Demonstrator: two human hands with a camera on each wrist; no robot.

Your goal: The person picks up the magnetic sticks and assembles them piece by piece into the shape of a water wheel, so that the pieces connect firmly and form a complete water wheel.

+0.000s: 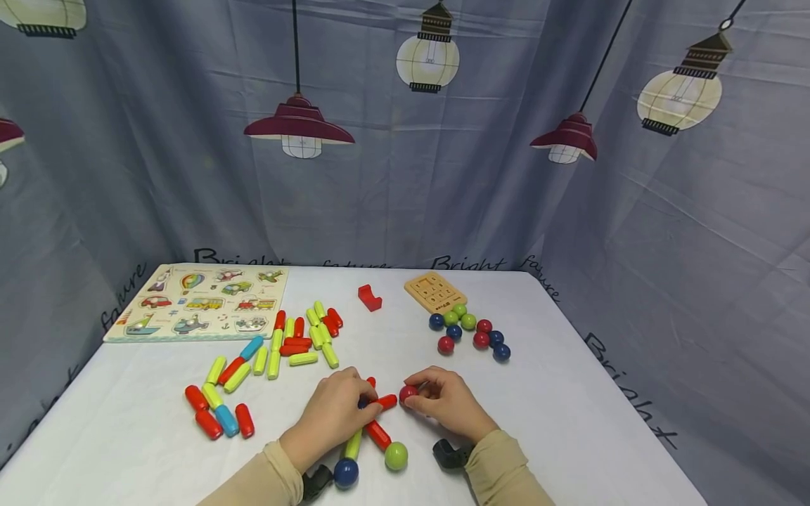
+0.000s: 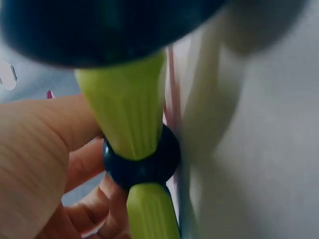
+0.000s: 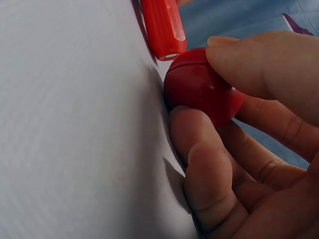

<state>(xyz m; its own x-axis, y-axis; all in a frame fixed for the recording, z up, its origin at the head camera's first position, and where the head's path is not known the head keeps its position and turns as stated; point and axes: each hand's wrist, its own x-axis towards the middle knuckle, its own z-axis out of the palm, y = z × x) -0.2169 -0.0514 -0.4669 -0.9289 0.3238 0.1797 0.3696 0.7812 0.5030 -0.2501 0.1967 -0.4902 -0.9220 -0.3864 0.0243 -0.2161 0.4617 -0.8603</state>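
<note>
My left hand point(image 1: 338, 407) grips a small blue ball point(image 2: 169, 155) at the hub of a figure built from toy sticks and balls. From this hub, a yellow-green stick point(image 1: 353, 444) runs to a larger-looking blue ball point(image 1: 346, 473), and a red stick point(image 1: 378, 436) to a green ball point(image 1: 396, 457). Another red stick point(image 1: 387, 402) points right from the hub. Between thumb and fingers, my right hand point(image 1: 451, 402) pinches a red ball point(image 3: 199, 92) low over the white table, right at that stick's free end. In the left wrist view, the fingers partly hide the hub.
Loose red, yellow-green and light-blue sticks point(image 1: 238, 377) lie to the left. A picture puzzle board point(image 1: 215, 327) is behind them. Loose balls point(image 1: 446, 345) sit at the back right beside a tan wooden board point(image 1: 425, 287). A red notched block point(image 1: 370, 298) lies at the back.
</note>
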